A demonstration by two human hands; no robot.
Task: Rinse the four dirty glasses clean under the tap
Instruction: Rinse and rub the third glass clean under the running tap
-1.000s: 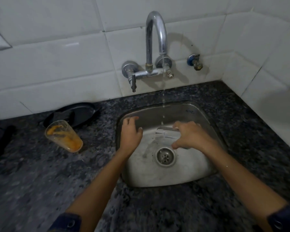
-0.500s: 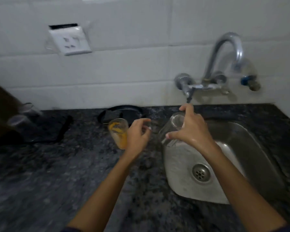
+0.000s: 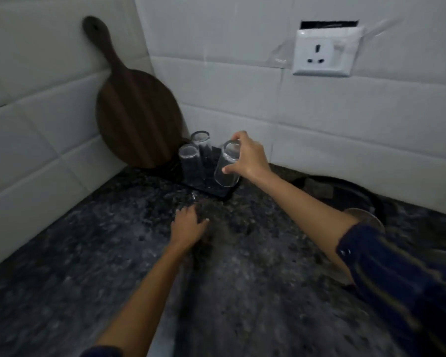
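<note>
On the dark speckled counter (image 3: 242,292) by white tiles (image 3: 345,112), the right hand (image 3: 250,157) grips a clear glass (image 3: 225,167) upside down over a black mat (image 3: 220,193), while the left hand (image 3: 187,225) rests flat with fingers spread.

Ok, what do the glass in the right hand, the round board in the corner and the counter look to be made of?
The glass in the right hand looks like clear, smooth glass: the dark mat shows through it. The round board looks like dark wood with a matte finish, with lengthwise stripes like grain. The counter looks like polished dark speckled stone, probably granite, though the blur leaves that open.
</note>
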